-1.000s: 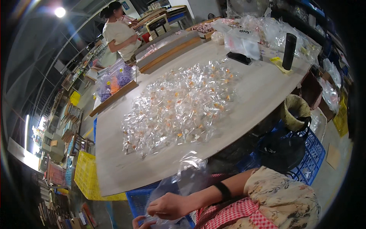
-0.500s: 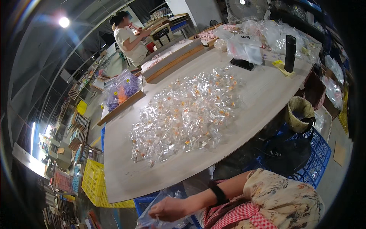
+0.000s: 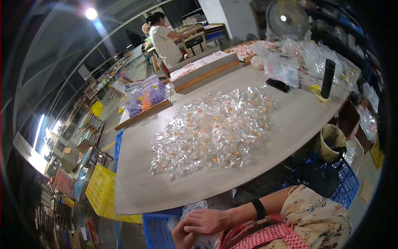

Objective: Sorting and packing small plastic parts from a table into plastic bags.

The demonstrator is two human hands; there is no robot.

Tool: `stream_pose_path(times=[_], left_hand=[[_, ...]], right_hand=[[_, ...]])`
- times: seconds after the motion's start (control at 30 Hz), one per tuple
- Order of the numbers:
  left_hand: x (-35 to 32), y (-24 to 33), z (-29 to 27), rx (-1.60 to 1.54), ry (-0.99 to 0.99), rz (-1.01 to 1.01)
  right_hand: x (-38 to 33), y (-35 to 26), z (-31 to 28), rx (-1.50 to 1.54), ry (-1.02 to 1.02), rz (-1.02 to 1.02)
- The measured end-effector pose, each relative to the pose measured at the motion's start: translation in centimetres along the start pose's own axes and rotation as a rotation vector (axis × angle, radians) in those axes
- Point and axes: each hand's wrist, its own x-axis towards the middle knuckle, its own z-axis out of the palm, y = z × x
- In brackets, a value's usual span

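Observation:
At the table's near edge, my right hand [image 3: 207, 222], below a black wristband, bends its fingers over my left hand [image 3: 182, 237]. The left hand's fingers are curled, and it shows only in part at the lower edge. Both hands are closed and touching; what lies between them is hidden. Clear plastic bagging [image 3: 194, 206] shows right behind and under them, over a blue crate [image 3: 159, 226]. Beyond the hands, a wide pile of small clear packets [image 3: 211, 133] with orange and white bits inside lies spread on the pale table [image 3: 141, 186].
A wooden tray [image 3: 143, 114] with bags of purple and orange pieces stands at the far left. At the back right are a phone [image 3: 278, 85], a black bottle [image 3: 328, 79] and plastic bags [image 3: 284, 68]. A yellow crate [image 3: 99, 191] stands left; a person [image 3: 163, 43] works beyond.
The view has shifted, so the scene sits further right. My left hand has come into view against my right hand, which earlier was over the clear plastic bag.

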Motion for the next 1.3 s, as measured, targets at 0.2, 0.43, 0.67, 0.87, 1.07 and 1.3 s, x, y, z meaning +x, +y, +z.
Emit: stream_pose_path(times=[0.2, 0.43, 0.67, 0.87, 1.07, 1.3], left_hand=[[-0.5, -0.1, -2.2, -0.217, -0.338, -0.215], [1.0, 0.7, -4.9, -0.099, -0.301, -0.327], [2.3, 4.9, -1.2, 0.963, -0.199, 0.201], [1.9, 6.3, 0.2, 1.024, -0.137, 0.144], [2.6, 7.6, 1.8, 0.906, -0.125, 0.169], [2.6, 5.8, 0.9, 0.903, -0.139, -0.014]], right_hand=[[-2.5, -1.5, -0.1, -0.06, -0.322, 0.027], [-7.9, -4.0, -4.3, -0.039, -0.77, 0.076], [-9.1, -4.3, -9.0, -0.154, -0.928, 0.384], [-6.7, -3.8, -18.0, 0.065, -0.428, 0.517], [-12.8, -4.6, -29.6, -0.32, -0.598, 1.055], [-23.6, -5.4, -31.1, -0.315, -1.036, 1.579]])
